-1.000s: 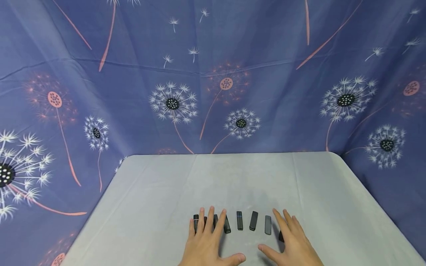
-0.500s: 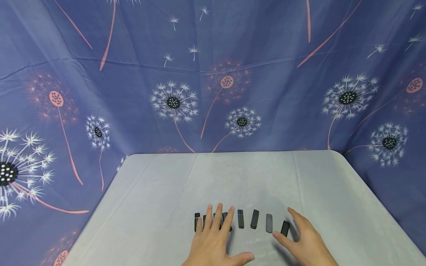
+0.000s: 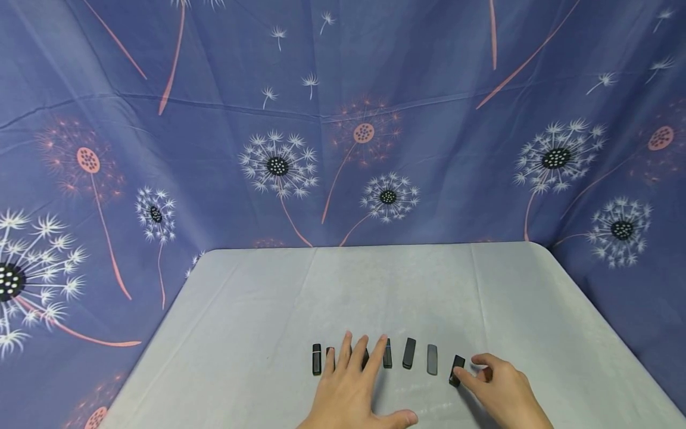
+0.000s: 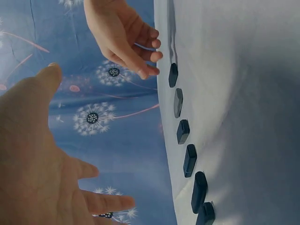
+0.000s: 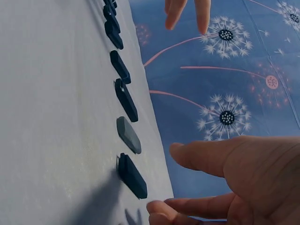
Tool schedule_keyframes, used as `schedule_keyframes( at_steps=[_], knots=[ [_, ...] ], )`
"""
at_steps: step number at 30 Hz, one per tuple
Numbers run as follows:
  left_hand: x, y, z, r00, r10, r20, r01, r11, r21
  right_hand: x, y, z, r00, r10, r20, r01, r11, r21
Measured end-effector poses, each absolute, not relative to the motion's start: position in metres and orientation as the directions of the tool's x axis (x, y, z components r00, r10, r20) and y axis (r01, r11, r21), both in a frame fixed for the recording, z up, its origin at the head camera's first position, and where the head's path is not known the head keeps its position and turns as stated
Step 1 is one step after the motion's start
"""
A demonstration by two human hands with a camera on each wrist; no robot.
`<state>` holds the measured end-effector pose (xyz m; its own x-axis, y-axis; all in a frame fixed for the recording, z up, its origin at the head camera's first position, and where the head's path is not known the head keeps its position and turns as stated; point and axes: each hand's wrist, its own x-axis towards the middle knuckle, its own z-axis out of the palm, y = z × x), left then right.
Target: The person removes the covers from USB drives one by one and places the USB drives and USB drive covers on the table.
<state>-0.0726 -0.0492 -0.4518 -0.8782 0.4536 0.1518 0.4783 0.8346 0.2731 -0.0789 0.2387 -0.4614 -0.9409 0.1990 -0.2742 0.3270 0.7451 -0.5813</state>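
A row of small dark bars that look like USB sticks lies on the white-covered table. The rightmost black USB stick (image 3: pixel 458 361) sits by my right hand (image 3: pixel 506 390), whose thumb overlaps it in the head view. From the right wrist view, that hand's loosely bent fingers (image 5: pixel 201 206) are just off the stick's end, holding nothing. My left hand (image 3: pixel 348 393) hovers palm down with fingers spread over the left part of the row, partly hiding several sticks. A grey stick (image 3: pixel 432 360) and a black stick (image 3: pixel 409 353) lie between the hands.
The white table cover (image 3: pixel 257 310) stretches beyond the row to the table's back edge. Blue cloth (image 3: pixel 461 149) with dandelion prints hangs behind and along both sides. At the row's left end lies a black stick with a light band (image 3: pixel 317 360).
My right hand has moved right, off the rightmost stick, and its fingers have bent inward beside it. My left hand has slid right along the row, uncovering the leftmost stick.
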Motion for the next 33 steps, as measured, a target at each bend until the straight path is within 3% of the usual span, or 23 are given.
schedule_keyframes(
  at_steps=[18,26,33],
  knots=[
    [-0.070,-0.041,-0.453,-0.874,0.459,0.163,0.485,0.850,0.207,-0.083,0.224,-0.475,-0.923,0.260,-0.283,0.381,0.711,-0.591],
    [-0.070,-0.040,-0.460,-0.822,0.497,0.278,0.546,0.827,0.136,-0.086,0.223,-0.483,-0.918,0.262,-0.298,0.392,0.714,-0.581],
    [-0.073,-0.039,-0.466,-0.740,0.557,0.377,0.620,0.782,0.062,-0.088,0.222,-0.485,-0.921,0.258,-0.291,0.382,0.737,-0.557]
  ],
)
